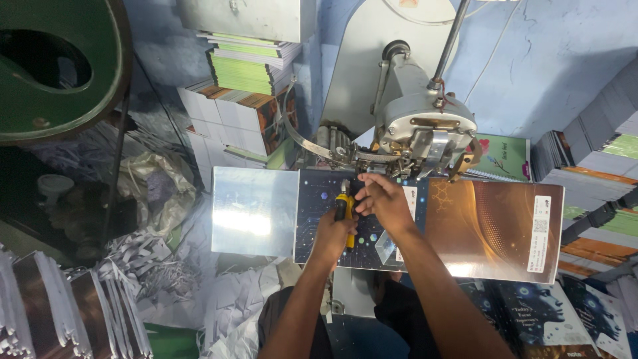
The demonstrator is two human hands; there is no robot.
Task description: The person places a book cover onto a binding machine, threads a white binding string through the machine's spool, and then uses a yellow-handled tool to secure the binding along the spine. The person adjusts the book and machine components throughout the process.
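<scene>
A person's two bare forearms rose from the bottom edge of the frame, the body below them cut off. The left hand (334, 229) was closed around a yellow-and-black-handled tool (344, 211) — its working end hidden behind the fingers, so its kind could not be told. The right hand (384, 199) lay just beside it with fingers curled near the tool's top; whether it gripped anything could not be made out. Both hands rested over a glossy dark-blue printed cover sheet with a starry pattern (319, 219), joined on the right by an orange-brown printed half (488, 229) and on the left by a pale, glare-washed panel (254, 211). Just beyond the hands stood a grey metal stitching machine head (422, 126), its lower parts crowded and hard to read. Farther back — stacked green-edged booklets (249, 66) against a blue wall (565, 60); shredded white paper trimmings (153, 266) lay at left.
</scene>
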